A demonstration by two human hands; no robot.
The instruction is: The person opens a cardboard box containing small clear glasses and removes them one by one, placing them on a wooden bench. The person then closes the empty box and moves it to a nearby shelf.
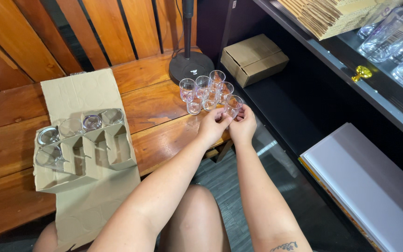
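Both hands, left hand point(214, 125) and right hand point(243, 127), pinch one small clear drinking glass point(232, 106). Beyond the fingertips six glasses point(204, 89) stand unpacked; five remain in the brown cardboard divider tray point(78, 161).

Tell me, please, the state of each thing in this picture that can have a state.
Left hand: closed on the small clear drinking glass.
Right hand: closed on the same glass.
Group of clear glasses on the wooden table: upright, empty.
Brown cardboard divider tray: open, some cells empty.
Glasses in the tray: lying in their cells.
Small brown cardboard box: closed.
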